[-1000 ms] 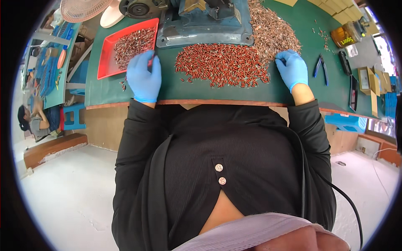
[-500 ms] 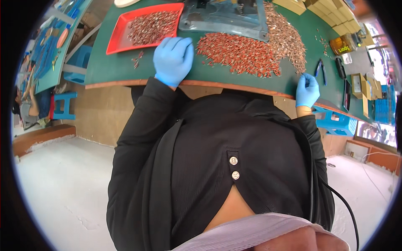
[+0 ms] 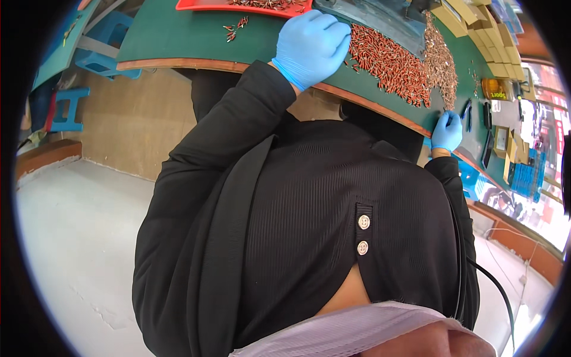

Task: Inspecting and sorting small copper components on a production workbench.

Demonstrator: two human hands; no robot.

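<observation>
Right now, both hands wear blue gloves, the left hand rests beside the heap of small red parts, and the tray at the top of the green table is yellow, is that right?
Not quite: the tray is red, as the head view shows. The rest holds: both hands wear blue gloves, and the left hand rests beside the heap of small red parts on the green table.

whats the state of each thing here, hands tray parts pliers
left hand in blue glove: palm down, resting at the near end of the red parts
right hand in blue glove: at the table's near edge, holding nothing visible
red plastic tray: flat, small parts inside
heap of small red parts: loose on the green table mat
dark-handled pliers: lying untouched
</observation>
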